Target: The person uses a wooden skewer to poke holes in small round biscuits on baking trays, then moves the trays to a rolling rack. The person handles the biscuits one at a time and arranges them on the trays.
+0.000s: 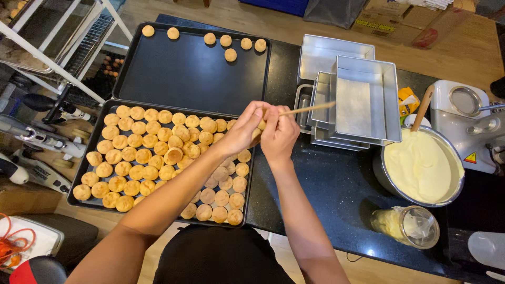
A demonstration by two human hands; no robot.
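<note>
Nearest the lens: black apron (221,257) at the bottom edge, both bare forearms reaching up from it over the dark speckled bench (326,194).

Head view, centre: left hand (243,130) curled closed around a small golden pastry puff (259,126), thumb and fingertips pinching it, most of it hidden. Right hand (279,134) just beside, touching the left, fingers closed on a thin wooden stick (307,109) that points right, away from the puff, with its near end at the puff. Both hands held above the right edge of the near tray.

Below and left of the hands: near black tray (89,202), crowded with rows of round baked puffs (142,158), some piled on each other. Behind it, touching edge to edge: far black tray (126,63), mostly bare, with seven puffs along its top rim (230,41).

Right of the hands: stack of rectangular metal baking pans (368,100), nested and skewed. Further right: metal bowl (458,184) full of pale yellow cream, wooden handle (422,108) sticking up out of it. In front of the bowl: clear container (407,225) with a bag of the same cream inside. Far right edge: white appliance (463,121), partly cut off.
</note>
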